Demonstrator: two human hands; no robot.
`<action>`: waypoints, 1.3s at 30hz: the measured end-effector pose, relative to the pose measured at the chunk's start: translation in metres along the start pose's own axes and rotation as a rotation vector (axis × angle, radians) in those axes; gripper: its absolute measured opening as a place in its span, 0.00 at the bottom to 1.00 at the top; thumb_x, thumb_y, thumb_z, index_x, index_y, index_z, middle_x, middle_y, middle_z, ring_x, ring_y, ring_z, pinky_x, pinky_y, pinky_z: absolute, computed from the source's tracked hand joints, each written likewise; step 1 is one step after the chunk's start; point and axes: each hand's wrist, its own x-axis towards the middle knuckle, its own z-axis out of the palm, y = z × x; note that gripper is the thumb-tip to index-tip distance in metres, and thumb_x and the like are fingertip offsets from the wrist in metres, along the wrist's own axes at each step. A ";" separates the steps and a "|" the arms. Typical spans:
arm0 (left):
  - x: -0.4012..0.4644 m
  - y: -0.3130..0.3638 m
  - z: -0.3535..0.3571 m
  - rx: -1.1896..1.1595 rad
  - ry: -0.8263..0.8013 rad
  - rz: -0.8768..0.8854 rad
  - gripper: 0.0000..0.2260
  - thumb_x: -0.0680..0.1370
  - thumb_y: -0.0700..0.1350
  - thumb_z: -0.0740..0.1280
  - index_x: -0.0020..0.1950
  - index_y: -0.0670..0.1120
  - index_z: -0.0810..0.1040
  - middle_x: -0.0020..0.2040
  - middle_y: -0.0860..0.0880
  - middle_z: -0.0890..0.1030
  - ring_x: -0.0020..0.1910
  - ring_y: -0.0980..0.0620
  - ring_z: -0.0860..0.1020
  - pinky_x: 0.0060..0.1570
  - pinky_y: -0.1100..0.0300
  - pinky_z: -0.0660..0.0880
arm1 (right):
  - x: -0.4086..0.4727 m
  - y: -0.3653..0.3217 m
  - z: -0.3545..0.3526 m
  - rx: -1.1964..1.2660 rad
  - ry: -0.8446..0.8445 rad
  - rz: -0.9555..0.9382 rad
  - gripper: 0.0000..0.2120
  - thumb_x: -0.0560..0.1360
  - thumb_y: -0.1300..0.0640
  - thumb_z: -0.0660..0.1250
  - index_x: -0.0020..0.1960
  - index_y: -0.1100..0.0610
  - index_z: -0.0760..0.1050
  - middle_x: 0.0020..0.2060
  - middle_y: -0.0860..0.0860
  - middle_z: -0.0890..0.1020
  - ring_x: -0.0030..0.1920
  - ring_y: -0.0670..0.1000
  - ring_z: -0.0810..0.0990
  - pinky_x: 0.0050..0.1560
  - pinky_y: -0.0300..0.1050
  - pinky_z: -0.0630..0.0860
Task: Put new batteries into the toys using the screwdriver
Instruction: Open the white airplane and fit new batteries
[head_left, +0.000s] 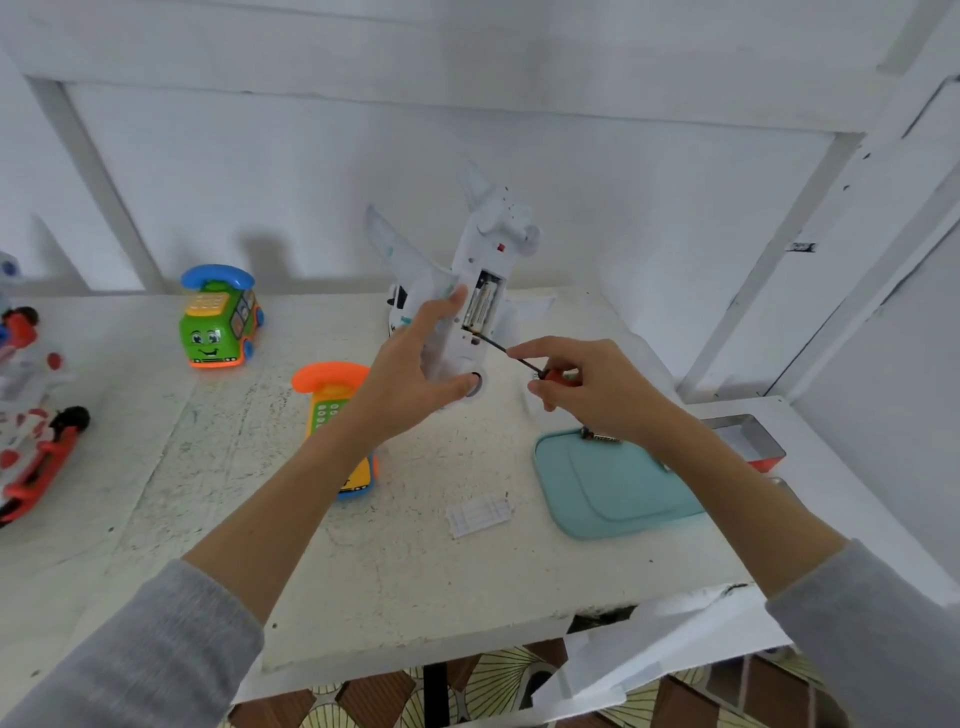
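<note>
My left hand grips a white toy airplane, holding it above the table with its underside facing me. Its battery compartment stands uncovered, with batteries visible inside. My right hand pinches a small screwdriver with a red handle; its dark tip reaches the lower end of the compartment. The white compartment cover lies flat on the table in front of me.
A teal tray lies at the right with a small item at its far edge. Behind it sits a metal tin. An orange-and-yellow toy phone, a green toy car phone and red-white toys stand to the left.
</note>
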 end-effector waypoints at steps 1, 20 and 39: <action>0.001 0.000 0.001 0.005 -0.007 0.010 0.33 0.67 0.58 0.71 0.62 0.80 0.55 0.57 0.44 0.76 0.53 0.37 0.76 0.52 0.40 0.77 | 0.000 0.000 -0.001 -0.004 0.004 0.003 0.15 0.75 0.61 0.66 0.58 0.47 0.77 0.30 0.50 0.78 0.25 0.44 0.68 0.28 0.31 0.67; 0.055 0.040 0.084 -0.162 0.094 -0.009 0.33 0.71 0.45 0.74 0.68 0.64 0.60 0.63 0.59 0.68 0.60 0.49 0.73 0.59 0.51 0.75 | -0.007 0.077 -0.046 -0.153 0.235 -0.191 0.17 0.73 0.65 0.66 0.61 0.55 0.76 0.30 0.48 0.75 0.28 0.42 0.69 0.34 0.37 0.70; 0.108 0.033 0.071 0.164 -0.121 0.003 0.34 0.71 0.42 0.75 0.64 0.67 0.61 0.62 0.48 0.71 0.52 0.46 0.76 0.52 0.52 0.78 | 0.044 0.098 -0.129 -0.459 0.273 -0.203 0.12 0.75 0.57 0.65 0.57 0.52 0.79 0.47 0.47 0.82 0.46 0.50 0.78 0.44 0.48 0.76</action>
